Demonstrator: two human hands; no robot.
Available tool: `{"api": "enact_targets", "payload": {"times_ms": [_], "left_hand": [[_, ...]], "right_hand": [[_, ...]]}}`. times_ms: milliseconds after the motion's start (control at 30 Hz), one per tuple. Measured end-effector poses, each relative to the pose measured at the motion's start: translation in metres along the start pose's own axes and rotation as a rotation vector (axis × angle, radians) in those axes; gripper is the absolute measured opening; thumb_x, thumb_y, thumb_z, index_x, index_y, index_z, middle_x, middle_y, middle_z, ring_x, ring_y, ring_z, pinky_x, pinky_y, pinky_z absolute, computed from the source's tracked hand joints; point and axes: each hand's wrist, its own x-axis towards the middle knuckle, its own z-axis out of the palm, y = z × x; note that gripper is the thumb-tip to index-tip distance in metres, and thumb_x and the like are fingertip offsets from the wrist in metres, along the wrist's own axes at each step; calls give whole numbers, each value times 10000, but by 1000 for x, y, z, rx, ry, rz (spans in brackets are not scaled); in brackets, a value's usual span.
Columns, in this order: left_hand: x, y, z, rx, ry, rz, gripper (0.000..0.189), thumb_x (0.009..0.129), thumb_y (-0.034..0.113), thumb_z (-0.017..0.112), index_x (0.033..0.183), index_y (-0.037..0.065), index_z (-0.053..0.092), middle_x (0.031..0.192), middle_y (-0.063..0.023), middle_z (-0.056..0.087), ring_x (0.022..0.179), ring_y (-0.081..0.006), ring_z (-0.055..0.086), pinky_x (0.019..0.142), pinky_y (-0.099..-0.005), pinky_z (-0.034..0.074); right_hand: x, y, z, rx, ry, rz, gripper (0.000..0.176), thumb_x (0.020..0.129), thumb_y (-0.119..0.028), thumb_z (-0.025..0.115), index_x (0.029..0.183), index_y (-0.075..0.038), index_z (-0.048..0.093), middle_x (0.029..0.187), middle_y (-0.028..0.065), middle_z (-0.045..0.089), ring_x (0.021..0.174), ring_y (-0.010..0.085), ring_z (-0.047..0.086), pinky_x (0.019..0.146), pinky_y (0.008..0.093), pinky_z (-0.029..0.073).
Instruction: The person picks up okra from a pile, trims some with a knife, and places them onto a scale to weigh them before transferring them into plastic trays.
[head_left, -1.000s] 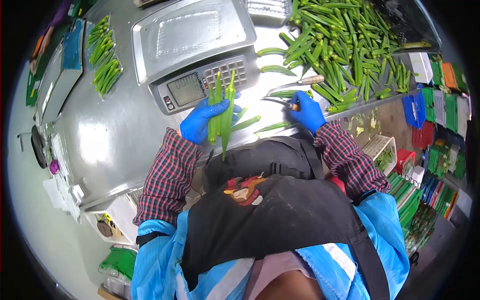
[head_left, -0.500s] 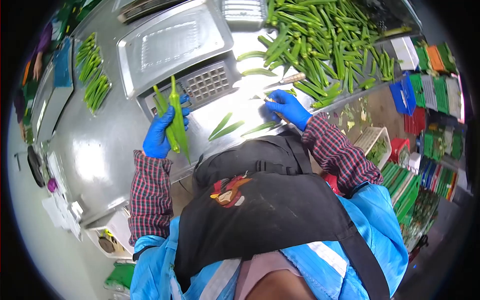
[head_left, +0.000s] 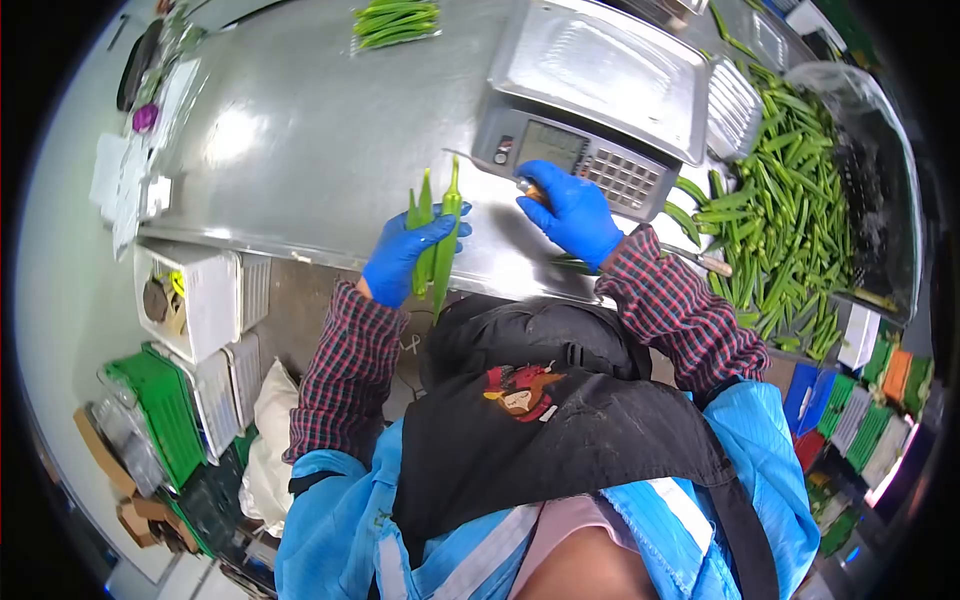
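My left hand (head_left: 400, 258), in a blue glove, is closed around several okra pods (head_left: 447, 235) held upright at the table's front edge. In my gloved right hand (head_left: 578, 215) is a small knife (head_left: 492, 166), gripped by its handle. Its thin blade points left, toward the tips of the pods. Behind my right hand stands a weighing scale (head_left: 655, 185) with a keypad, a display and a metal pan (head_left: 605, 75). To the right of my right hand lies a second knife (head_left: 715, 263) with a wooden handle, beside a large heap of loose okra (head_left: 785, 190).
A bundle of okra (head_left: 395, 22) lies at the back of the metal table (head_left: 330, 120). White crates (head_left: 190, 305) and a green crate (head_left: 165, 415) stand on the floor at left. More crates (head_left: 845, 420) are at right.
The view has swung left. My right hand has come up from the table near the loose okra to the scale's front, now with a knife showing. My left hand still holds the okra.
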Motion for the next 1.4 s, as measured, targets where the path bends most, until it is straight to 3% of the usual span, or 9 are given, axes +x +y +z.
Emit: {"api": "enact_targets", "payload": {"times_ms": [333, 500, 667, 767, 833, 1000, 1100, 1233, 1400], "left_hand": [[5, 9, -38, 322, 74, -75, 394, 872, 194, 629, 1182, -37, 556, 1085, -91, 634, 913, -153, 618, 788, -277, 489], [-2, 15, -46, -106, 27, 29, 356, 855, 153, 639, 1148, -40, 580, 956, -94, 651, 827, -137, 615, 751, -261, 497], [-16, 35, -95, -109, 84, 174, 432, 871, 155, 615, 1241, -37, 498, 1105, -108, 609, 916, -157, 599, 793, -281, 490], [8, 27, -82, -220, -31, 135, 529, 878, 160, 610, 1323, -29, 396, 1109, -81, 587, 952, -153, 574, 800, -289, 491], [14, 29, -65, -215, -96, 62, 554, 875, 147, 612, 1349, -5, 368, 1055, -60, 584, 922, -144, 576, 808, -283, 496], [37, 39, -30, -139, -228, -10, 559, 873, 138, 614, 1360, 26, 364, 1033, -46, 573, 878, -130, 582, 798, -273, 505], [56, 39, -4, -58, -271, -54, 552, 874, 136, 613, 1357, 26, 368, 1026, -40, 571, 870, -127, 584, 790, -268, 509], [74, 40, 28, -6, -365, -104, 532, 876, 128, 604, 1342, 2, 379, 1020, -38, 566, 876, -129, 581, 786, -265, 508], [87, 52, 50, 42, -410, -87, 535, 880, 110, 587, 1352, -3, 362, 1030, -41, 570, 896, -128, 574, 783, -257, 508]], "right_hand": [[43, -36, 50, -267, -105, -217, 245, 845, -195, 608, 1073, -120, 563, 937, 103, 636, 770, 289, 647, 647, 366, 518], [31, 11, 64, -181, -43, -255, 216, 854, -238, 577, 1031, -115, 564, 857, 103, 625, 755, 284, 641, 608, 387, 502], [9, 32, 74, 190, -324, 361, 278, 814, -264, 616, 1045, -110, 592, 882, 127, 665, 775, 304, 663, 665, 394, 524], [16, 44, 124, 78, -68, 64, 476, 794, -272, 647, 1202, -66, 516, 1187, 181, 567, 1057, 355, 562, 900, 433, 448], [6, 45, 108, -29, 15, -143, 479, 766, -232, 648, 1195, -62, 519, 1102, 171, 573, 996, 350, 566, 873, 435, 448], [-96, 116, 11, -166, 474, 292, 175, 727, -142, 632, 892, -87, 649, 909, 128, 623, 866, 319, 604, 743, 416, 499], [-178, 169, -100, -835, 307, 494, 167, 674, -137, 687, 828, -134, 623, 877, 63, 626, 807, 259, 620, 721, 420, 491], [-207, 209, -115, -908, 174, 723, 255, 695, -82, 639, 943, -144, 646, 955, 55, 623, 900, 271, 594, 749, 409, 475], [-205, 174, -114, -825, 195, 575, 117, 721, -154, 632, 834, -144, 610, 772, 69, 600, 744, 281, 597, 628, 397, 473]]}}
